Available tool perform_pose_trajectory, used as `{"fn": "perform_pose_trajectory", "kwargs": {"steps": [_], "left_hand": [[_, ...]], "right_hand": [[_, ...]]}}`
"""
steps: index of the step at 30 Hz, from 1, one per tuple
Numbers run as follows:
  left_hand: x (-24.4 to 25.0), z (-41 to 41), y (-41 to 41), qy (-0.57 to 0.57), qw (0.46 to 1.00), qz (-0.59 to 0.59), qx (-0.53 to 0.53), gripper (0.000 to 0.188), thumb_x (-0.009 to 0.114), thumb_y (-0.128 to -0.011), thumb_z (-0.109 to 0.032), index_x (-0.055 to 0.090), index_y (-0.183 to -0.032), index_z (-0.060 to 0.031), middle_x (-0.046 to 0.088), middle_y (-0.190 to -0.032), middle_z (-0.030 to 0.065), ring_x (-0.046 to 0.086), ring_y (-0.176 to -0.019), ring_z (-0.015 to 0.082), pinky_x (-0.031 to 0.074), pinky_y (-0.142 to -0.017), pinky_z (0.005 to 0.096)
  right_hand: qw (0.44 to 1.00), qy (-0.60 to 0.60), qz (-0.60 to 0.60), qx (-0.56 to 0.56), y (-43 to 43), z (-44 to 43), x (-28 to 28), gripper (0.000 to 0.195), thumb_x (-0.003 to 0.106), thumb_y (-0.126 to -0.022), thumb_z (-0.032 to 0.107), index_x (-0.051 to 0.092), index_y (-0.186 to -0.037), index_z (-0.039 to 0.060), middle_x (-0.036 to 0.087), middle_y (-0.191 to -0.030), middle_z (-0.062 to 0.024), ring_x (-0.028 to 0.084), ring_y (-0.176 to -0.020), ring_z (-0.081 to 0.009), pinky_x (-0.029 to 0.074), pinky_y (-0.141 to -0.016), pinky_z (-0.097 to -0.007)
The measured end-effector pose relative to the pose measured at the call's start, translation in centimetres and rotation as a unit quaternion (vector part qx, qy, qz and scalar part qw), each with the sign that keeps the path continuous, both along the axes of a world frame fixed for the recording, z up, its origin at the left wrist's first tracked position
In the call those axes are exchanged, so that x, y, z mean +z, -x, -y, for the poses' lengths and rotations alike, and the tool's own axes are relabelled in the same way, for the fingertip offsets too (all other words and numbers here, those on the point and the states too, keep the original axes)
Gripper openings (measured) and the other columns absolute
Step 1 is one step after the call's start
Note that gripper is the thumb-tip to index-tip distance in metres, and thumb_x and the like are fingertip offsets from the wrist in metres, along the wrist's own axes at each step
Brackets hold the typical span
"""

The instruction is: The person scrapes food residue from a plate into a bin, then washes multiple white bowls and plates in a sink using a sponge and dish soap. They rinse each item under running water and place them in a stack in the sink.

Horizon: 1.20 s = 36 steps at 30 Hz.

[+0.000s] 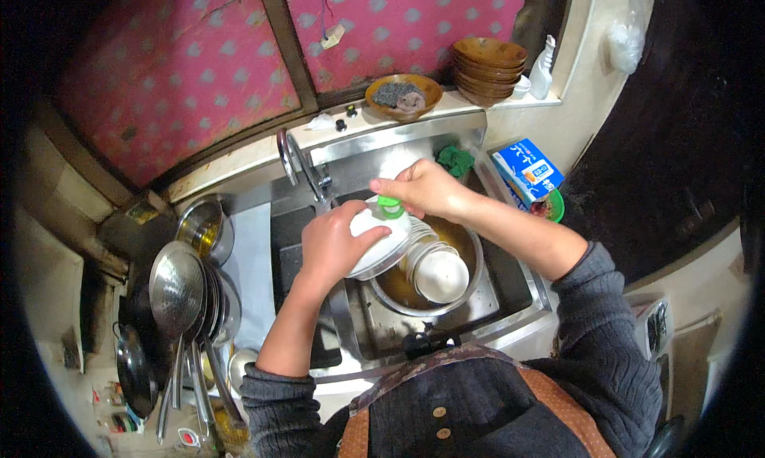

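Note:
My left hand (334, 237) grips the side of a white, partly clear plastic container (373, 240), thumb across its top. A green cap or neck ring (391, 209) sits on its upper end, where my right hand (425, 189) pinches with thumb and fingers. Whether the green part is loose from the container cannot be made out. Below, a round steel basin (476, 278) rests in the sink, holding brownish water. Stacked white bowls (442, 277) lie tilted in that basin, partly hidden by the container.
A chrome faucet (305, 168) rises behind my left hand. Steel strainers and ladles (176, 290) crowd the left counter near a pot (206, 228). Brown bowls (489, 69) stand stacked on the ledge. To the right are a green scrubber (455, 161) and a blue box (526, 168).

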<state>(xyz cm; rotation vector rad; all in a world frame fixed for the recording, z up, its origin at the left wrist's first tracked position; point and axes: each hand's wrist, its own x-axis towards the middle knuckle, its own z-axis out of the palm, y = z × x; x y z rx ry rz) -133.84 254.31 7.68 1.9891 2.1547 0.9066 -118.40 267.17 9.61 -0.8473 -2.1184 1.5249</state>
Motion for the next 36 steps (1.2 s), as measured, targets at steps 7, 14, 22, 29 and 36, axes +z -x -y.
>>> {"fn": "perform_pose_trajectory", "kwargs": {"steps": [7, 14, 22, 29, 36], "left_hand": [[-8.5, 7.0, 2.6, 0.057, 0.988, -0.010, 0.142, 0.050, 0.076, -0.066, -0.046, 0.068, -0.095, -0.0071, 0.068, -0.086, 0.0154, 0.065, -0.077, 0.0326, 0.052, -0.068, 0.0390], [-12.5, 11.2, 5.5, 0.021, 0.972, -0.002, 0.235, 0.044, 0.079, -0.065, -0.039, 0.070, -0.093, -0.0071, 0.068, -0.083, 0.0151, 0.066, -0.074, 0.0309, 0.052, -0.065, 0.0376], [-12.5, 11.2, 5.5, -0.011, 0.969, 0.012, 0.245, 0.044, 0.076, -0.067, -0.043, 0.070, -0.094, -0.0096, 0.068, -0.082, 0.0138, 0.066, -0.071, 0.0291, 0.052, -0.064, 0.0369], [-12.4, 10.5, 5.8, 0.032, 0.974, -0.025, 0.225, 0.042, 0.071, -0.071, -0.047, 0.070, -0.097, -0.0137, 0.067, -0.078, 0.0130, 0.065, -0.068, 0.0284, 0.051, -0.059, 0.0379], [-12.4, 10.1, 6.3, 0.056, 0.972, -0.015, 0.229, 0.042, 0.071, -0.071, -0.048, 0.070, -0.097, -0.0152, 0.067, -0.077, 0.0137, 0.065, -0.067, 0.0293, 0.051, -0.059, 0.0379]], "right_hand": [[0.986, -0.032, 0.150, 0.059, 5.8, 5.0, -9.5, 0.073, 0.052, -0.077, 0.069, 0.067, -0.055, 0.0019, 0.062, -0.057, -0.0150, 0.063, -0.057, -0.0252, 0.050, -0.061, -0.0364], [0.970, -0.148, 0.177, 0.072, 11.4, 9.3, -13.1, 0.071, 0.045, -0.081, 0.067, 0.068, -0.062, 0.0025, 0.061, -0.062, -0.0199, 0.064, -0.066, -0.0369, 0.051, -0.061, -0.0437], [0.963, -0.178, 0.195, 0.054, 12.1, 9.1, -11.2, 0.068, 0.050, -0.080, 0.065, 0.066, -0.058, 0.0024, 0.061, -0.060, -0.0200, 0.063, -0.064, -0.0369, 0.051, -0.059, -0.0431], [0.970, -0.106, 0.209, 0.056, 11.6, 8.6, -11.6, 0.071, 0.052, -0.076, 0.069, 0.066, -0.058, 0.0012, 0.060, -0.057, -0.0192, 0.063, -0.062, -0.0354, 0.050, -0.059, -0.0406], [0.977, -0.052, 0.191, 0.084, 12.2, 7.2, -12.1, 0.076, 0.053, -0.073, 0.072, 0.064, -0.054, -0.0005, 0.059, -0.055, -0.0175, 0.064, -0.059, -0.0330, 0.050, -0.061, -0.0401]]}}
